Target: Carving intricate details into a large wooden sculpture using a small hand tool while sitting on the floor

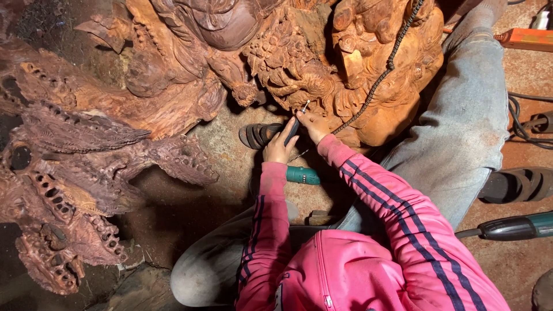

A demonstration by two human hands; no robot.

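My left hand and my right hand are both closed around a slim dark rotary handpiece. Its thin metal bit touches the large reddish-brown carved wood sculpture in a floral part of the relief. From near my right hand a dark ribbed flexible shaft runs up across the carving. Both my arms are in pink sleeves with dark stripes. A teal power tool lies on the floor just below my left wrist.
More carved root wood fills the left side. One dark sandal lies beside my left hand and another at the right. A green-black power tool, cables and an orange box lie at the right. My grey-trousered leg stretches alongside the carving.
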